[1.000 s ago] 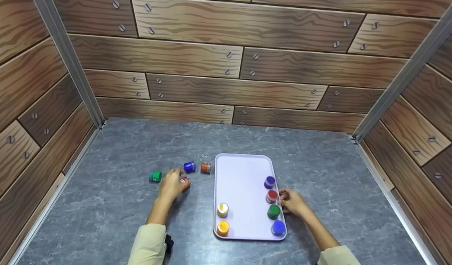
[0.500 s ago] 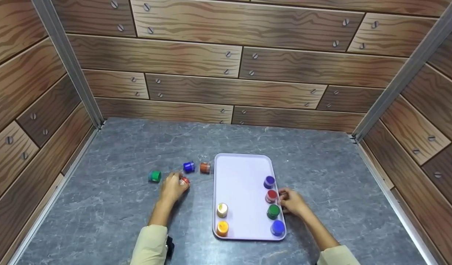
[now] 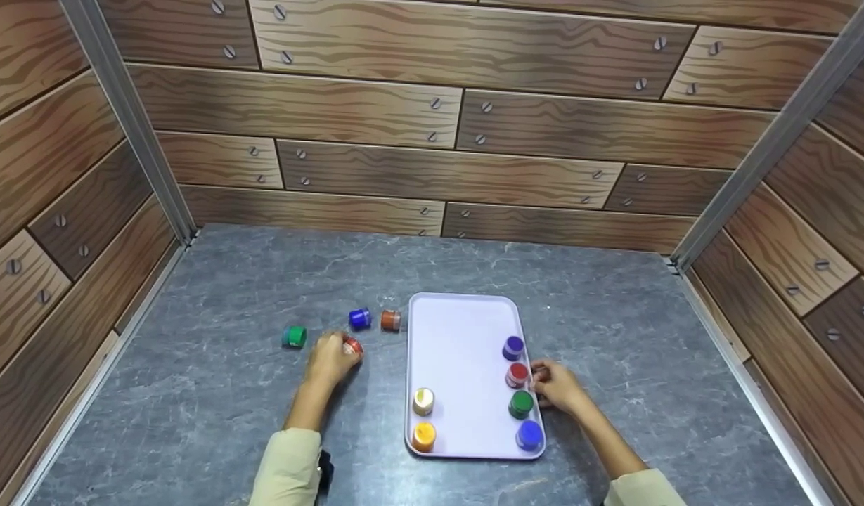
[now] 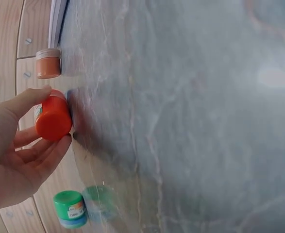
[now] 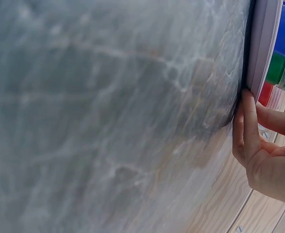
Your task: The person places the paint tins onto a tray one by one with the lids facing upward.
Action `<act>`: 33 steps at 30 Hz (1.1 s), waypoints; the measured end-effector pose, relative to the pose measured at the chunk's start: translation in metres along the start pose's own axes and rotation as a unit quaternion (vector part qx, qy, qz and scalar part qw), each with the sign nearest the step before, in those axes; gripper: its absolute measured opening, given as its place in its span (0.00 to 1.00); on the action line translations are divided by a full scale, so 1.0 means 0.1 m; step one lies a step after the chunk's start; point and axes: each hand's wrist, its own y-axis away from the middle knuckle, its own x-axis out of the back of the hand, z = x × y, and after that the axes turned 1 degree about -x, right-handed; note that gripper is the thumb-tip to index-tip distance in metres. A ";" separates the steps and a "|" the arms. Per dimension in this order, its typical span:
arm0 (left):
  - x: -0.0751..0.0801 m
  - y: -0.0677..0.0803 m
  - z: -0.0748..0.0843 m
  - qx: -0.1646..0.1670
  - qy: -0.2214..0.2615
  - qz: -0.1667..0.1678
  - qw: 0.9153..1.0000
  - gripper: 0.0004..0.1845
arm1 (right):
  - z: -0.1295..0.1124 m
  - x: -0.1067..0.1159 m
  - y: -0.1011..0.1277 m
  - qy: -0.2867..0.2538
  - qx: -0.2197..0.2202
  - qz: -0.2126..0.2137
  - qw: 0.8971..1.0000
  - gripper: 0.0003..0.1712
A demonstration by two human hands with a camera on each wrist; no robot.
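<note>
L hand (image 3: pixel 329 358): fingers and thumb round orange-red paint jar (image 4: pixel 54 119), left of lilac tray (image 3: pixel 467 337), tabletop contact unclear | R hand (image 3: pixel 559 385): pinching tray's right rim beside red jar (image 3: pixel 517 374) | green jar (image 3: pixel 294 337), blue jar (image 3: pixel 360 319), brown jar (image 3: pixel 390 320): on sides near L hand
</note>
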 end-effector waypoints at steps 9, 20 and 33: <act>0.02 0.01 0.02 0.019 -0.004 -0.008 1.000 0.12 | 0.00 0.00 -0.01 0.008 0.023 -0.006 1.000 0.15; 0.02 0.01 0.07 0.008 -0.011 0.004 1.000 0.12 | -0.01 0.02 -0.01 0.013 0.026 -0.016 0.999 0.16; 0.03 0.03 0.25 -0.031 0.005 0.031 0.999 0.12 | 0.02 0.02 0.00 0.017 0.029 -0.009 0.999 0.15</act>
